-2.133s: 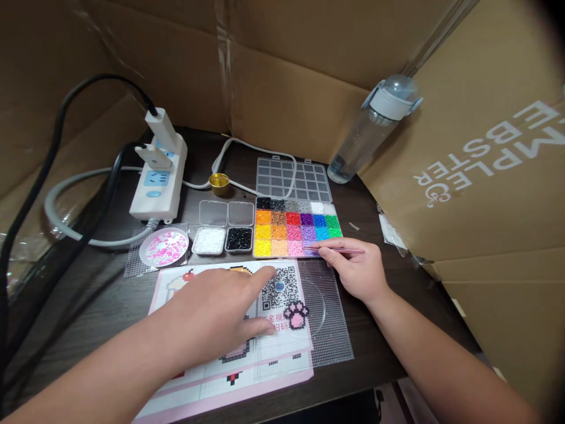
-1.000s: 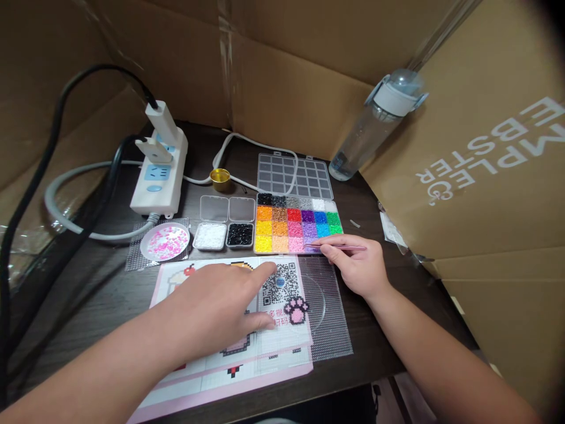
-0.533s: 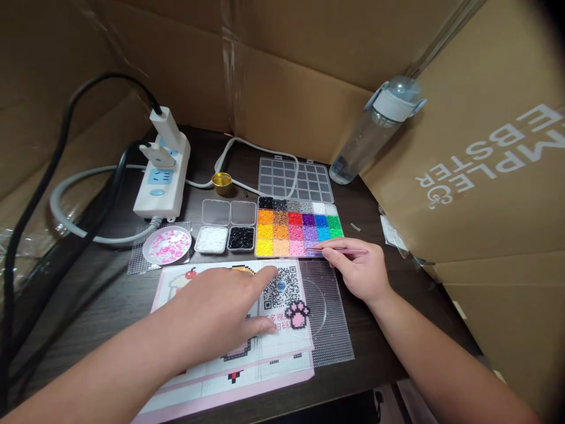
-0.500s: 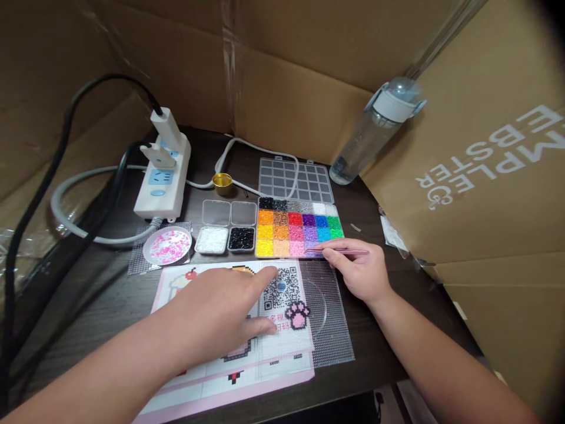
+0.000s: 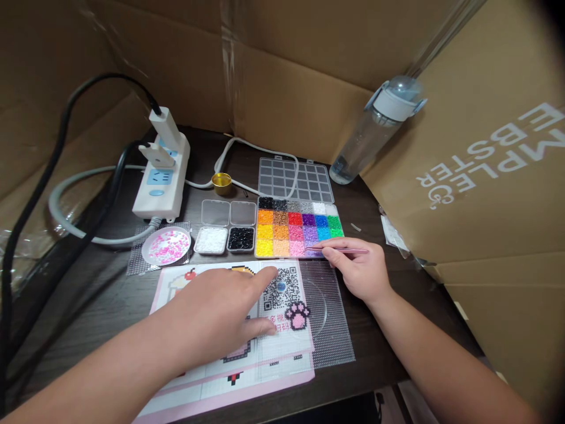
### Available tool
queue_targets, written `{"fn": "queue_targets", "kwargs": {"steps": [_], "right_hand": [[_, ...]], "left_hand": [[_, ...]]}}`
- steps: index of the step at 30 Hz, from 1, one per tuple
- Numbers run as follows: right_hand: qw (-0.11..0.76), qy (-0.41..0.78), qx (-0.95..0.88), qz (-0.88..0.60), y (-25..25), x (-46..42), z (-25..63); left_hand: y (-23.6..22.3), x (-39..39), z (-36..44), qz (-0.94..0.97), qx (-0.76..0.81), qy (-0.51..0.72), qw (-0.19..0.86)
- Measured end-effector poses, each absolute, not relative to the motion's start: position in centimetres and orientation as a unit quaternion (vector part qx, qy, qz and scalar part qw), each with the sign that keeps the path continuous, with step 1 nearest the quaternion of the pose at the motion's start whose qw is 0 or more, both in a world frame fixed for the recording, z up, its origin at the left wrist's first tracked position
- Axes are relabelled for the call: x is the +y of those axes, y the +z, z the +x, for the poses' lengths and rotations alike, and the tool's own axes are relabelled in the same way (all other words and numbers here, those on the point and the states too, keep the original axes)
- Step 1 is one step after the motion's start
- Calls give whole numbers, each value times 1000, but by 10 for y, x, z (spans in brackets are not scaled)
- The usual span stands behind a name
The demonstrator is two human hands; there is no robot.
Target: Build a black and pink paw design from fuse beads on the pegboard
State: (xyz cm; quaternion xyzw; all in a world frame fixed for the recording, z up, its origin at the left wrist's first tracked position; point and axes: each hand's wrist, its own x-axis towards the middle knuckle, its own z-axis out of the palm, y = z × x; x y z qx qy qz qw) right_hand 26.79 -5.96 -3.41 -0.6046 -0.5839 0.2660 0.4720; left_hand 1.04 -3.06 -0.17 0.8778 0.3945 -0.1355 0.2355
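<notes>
My right hand point(image 5: 359, 265) is closed around pink tweezers point(image 5: 344, 250), their tips at the light pink beads point(image 5: 296, 248) in the front row of the bead box point(image 5: 269, 257). My left hand point(image 5: 225, 306) lies over the printed pattern sheets point(image 5: 207, 386), fingers stretched and thumb apart, holding nothing. Just right of its thumb is a black and pink paw made of beads point(image 5: 298, 316), sitting on a clear pegboard point(image 5: 329, 341) that overlaps the sheets. Part of the printed patterns is hidden under my left hand and forearm.
White beads point(image 5: 210, 240) and black beads point(image 5: 241, 238) fill two small lidded boxes. Left of them is a dish of pink and white beads point(image 5: 166, 246). Behind stand a gold cup point(image 5: 222, 184), a power strip point(image 5: 161, 182) with cables, and a water bottle point(image 5: 375, 132). Cardboard walls point(image 5: 286, 94) enclose the table.
</notes>
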Motion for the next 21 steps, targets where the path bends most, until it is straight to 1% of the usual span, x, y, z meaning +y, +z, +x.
{"fn": "queue_targets", "kwargs": {"steps": [16, 21], "right_hand": [[460, 270, -592, -604, -34, -59, 265], [469, 274, -577, -611, -34, -59, 262]], "left_hand": [[1, -30, 11, 876, 395, -141, 237], [-1, -31, 11, 880, 393, -142, 225]]}}
